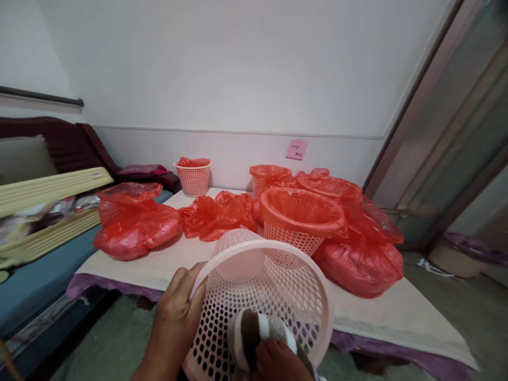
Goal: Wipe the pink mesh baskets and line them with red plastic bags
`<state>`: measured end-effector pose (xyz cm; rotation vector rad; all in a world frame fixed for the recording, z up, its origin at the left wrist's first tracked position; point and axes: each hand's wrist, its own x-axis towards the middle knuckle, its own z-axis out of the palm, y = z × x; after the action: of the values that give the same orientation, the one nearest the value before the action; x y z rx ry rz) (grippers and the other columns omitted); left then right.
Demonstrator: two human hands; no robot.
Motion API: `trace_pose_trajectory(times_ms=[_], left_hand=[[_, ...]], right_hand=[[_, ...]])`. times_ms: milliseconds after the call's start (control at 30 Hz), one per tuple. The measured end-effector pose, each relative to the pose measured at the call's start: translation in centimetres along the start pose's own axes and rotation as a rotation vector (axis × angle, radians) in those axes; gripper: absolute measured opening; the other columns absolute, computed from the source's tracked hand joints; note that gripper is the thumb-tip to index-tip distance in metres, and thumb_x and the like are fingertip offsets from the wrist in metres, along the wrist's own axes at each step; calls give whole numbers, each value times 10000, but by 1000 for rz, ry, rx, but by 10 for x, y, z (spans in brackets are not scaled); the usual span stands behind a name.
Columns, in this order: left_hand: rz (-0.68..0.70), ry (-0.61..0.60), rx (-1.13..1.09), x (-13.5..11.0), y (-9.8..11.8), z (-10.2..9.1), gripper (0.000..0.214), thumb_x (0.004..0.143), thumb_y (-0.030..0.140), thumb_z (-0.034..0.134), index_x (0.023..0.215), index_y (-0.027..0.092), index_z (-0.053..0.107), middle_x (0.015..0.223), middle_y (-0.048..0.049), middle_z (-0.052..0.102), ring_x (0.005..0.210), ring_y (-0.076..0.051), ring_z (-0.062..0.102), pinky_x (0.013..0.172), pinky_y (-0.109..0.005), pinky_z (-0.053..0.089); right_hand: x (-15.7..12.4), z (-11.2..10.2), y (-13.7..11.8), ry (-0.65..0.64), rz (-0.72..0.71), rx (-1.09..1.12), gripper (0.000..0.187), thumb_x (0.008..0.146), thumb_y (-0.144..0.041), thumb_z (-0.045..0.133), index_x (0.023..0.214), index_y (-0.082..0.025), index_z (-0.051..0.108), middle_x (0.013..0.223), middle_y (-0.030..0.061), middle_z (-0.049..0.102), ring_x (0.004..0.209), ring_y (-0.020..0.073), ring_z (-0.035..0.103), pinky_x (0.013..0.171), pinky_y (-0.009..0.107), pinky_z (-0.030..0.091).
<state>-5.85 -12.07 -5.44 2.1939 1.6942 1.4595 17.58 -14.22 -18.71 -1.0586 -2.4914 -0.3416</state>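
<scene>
My left hand [174, 315] is closed around the rim of a pale pink perforated plastic basket [326, 307], which lies tilted with its mouth toward me. Inside its mouth, my right hand [280, 362] presses a bunched striped cloth [250, 336] in brown, white and grey against the lower wall. The right fingers are curled on the cloth, and the lower part of that hand is cut off by the frame. Just beyond stands a similar basket [296, 241] lined with a red plastic bag [305, 206].
A bench with a cream cover [381, 312] holds a filled red bag [137, 225] at left, a crumpled red bag [218, 211], a small lined basket [193, 180] and a bulging red bag [361, 264] at right. A pink note [296, 150] is on the wall. A bin [456, 254] stands right.
</scene>
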Motion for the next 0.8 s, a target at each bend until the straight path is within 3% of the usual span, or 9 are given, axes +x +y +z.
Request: trace_pose_trajectory(times_ms=[100,267,400,500,600,733,800], left_hand=[[-5,-4,-1,5,-3,-3,297,932,233,459,1218,265,532,942,-14,570,907,-173,591,833,-304,466],[-47,-42,-67,17,-1,-5,295,925,263,449,1185,217,579,951,-34,591,923,-186,599,843,-315,460],[-78,-67,-104,30,2,-10,283,930,303,452,1160,227,598,941,-32,593,913,-187,599,837,-325,454],[-106,6,-91,35,-2,-18,225,901,339,515,1062,233,633,917,-19,588,888,-188,594,829,-327,444],[-171,69,-87,23,-6,-18,238,881,367,535,1046,224,629,941,-27,585,915,-201,583,839,-338,437],[-411,69,-241,-13,-4,0,343,882,411,511,1175,239,554,1076,-42,619,990,-218,598,849,-340,467],[-464,111,-252,-27,-2,7,353,890,426,492,1185,241,553,1133,-45,606,1036,-218,586,888,-336,459]], right_hand=[[3,4,-4,66,-115,-105,163,832,-250,584,675,-206,577,655,35,579,645,189,520,569,325,404],[21,-6,3,104,-116,-194,57,806,-257,608,812,-207,581,807,44,631,724,213,550,670,370,443],[31,4,-1,67,-159,-181,111,773,-262,645,790,-202,553,709,21,595,660,207,536,630,359,439],[39,9,-11,90,-193,-140,139,771,-249,636,726,-201,514,641,12,557,608,190,512,579,330,414],[57,-5,-24,110,-145,-66,104,760,-265,629,795,-206,550,656,20,555,611,200,520,547,318,402],[91,-39,-44,-11,70,276,392,666,-267,651,1043,-199,570,872,70,593,756,238,562,588,333,446],[103,-45,-53,-86,120,463,397,667,-248,639,1054,-190,570,941,77,589,835,232,572,663,330,478]])
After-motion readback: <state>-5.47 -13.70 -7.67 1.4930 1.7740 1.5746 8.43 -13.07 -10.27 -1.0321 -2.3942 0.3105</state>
